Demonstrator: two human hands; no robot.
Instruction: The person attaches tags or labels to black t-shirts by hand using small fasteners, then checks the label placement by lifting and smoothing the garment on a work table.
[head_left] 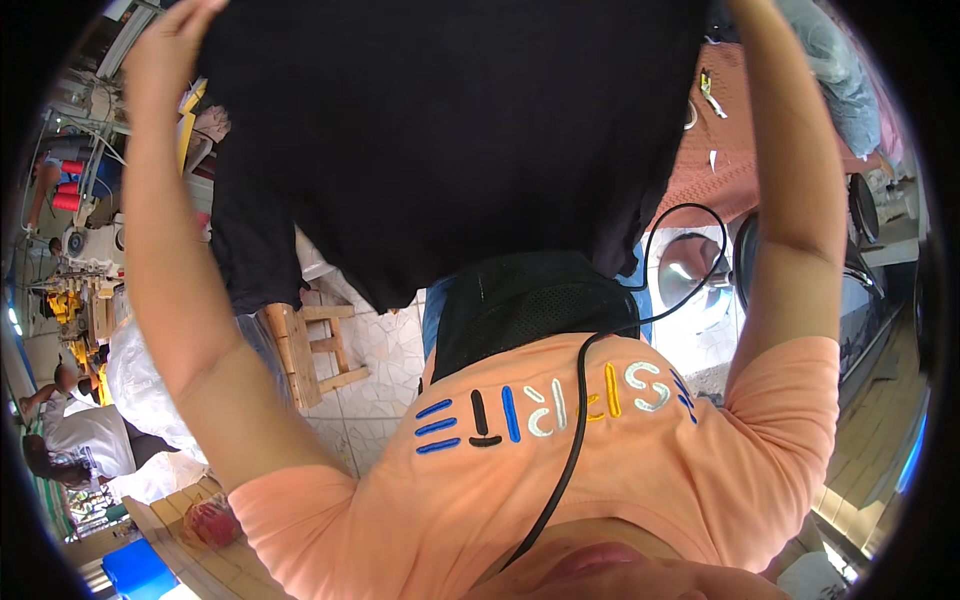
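A large black cloth garment (450, 130) hangs spread out in front of me and fills the upper middle of the view. Its lower edge is uneven, and a narrower part, perhaps a sleeve or a leg, droops on the left. My left hand (185, 25), raised at the top left, has its fingers closed at the garment's upper left corner. My right arm reaches up along the garment's right side, but the hand lies beyond the top edge of the view. The garment's top edge is cut off too.
At the right is a table with a reddish-brown cover (725, 135), bearing small yellow-handled snips (711, 92). A wooden stool (300, 345) stands on the tiled floor at the left. Sewing machines with red thread cones (67, 190) line the far left, where another person (90, 435) sits.
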